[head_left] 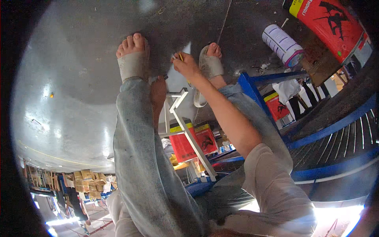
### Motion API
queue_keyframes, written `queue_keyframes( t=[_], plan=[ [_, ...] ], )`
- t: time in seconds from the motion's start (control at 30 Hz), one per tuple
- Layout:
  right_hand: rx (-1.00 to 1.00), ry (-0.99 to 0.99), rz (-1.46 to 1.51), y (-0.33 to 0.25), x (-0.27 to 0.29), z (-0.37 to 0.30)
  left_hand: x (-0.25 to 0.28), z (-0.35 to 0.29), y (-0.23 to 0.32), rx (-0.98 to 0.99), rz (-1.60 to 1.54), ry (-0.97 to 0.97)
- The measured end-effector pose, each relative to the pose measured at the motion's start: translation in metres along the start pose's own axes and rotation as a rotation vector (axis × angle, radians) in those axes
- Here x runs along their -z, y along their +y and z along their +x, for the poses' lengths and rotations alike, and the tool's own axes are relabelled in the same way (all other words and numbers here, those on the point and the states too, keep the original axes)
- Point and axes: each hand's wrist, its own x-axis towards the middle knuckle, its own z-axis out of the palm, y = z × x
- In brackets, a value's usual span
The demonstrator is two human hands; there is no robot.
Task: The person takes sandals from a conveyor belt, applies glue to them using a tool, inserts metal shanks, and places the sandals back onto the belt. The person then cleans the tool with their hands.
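Observation:
Between my two feet, my right hand (186, 66) is closed round a slim yellow stick-like tool (181, 57); its exact kind is too small to tell. My left hand (159, 90) is low beside my left shin, partly hidden by the jeans leg. A small dark object (165, 77) shows at its fingertips, and I cannot make out what it is. Just below the hands stands a white angled metal frame (190, 138) between my legs. A pale patch (173, 82) on the floor lies between the hands, either a sheet or a reflection.
Grey floor (75, 91) spreads to the left. At right are a white and purple cylindrical can (282, 44), a large red and yellow tin (329, 25) and a blue metal frame (252, 91). More red tins (183, 144) stand behind the white frame. Cardboard boxes (90, 183) show far back.

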Motion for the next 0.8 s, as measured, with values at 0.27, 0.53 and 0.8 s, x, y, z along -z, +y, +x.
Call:
queue_keyframes(
  t=[0.27, 0.53, 0.8],
  plan=[
    [-0.178, 0.082, 0.092, -0.016, -0.027, -0.009, -0.008, 0.000, -0.008, 0.075, 0.055, -0.152],
    [-0.231, 0.057, 0.082, -0.066, -0.023, -0.066, -0.002, -0.005, -0.007, 0.052, -0.015, -0.072],
    [0.005, 0.131, 0.136, -0.149, -0.044, -0.165, 0.070, -0.013, 0.016, -0.007, -0.022, -0.239]
  ],
)
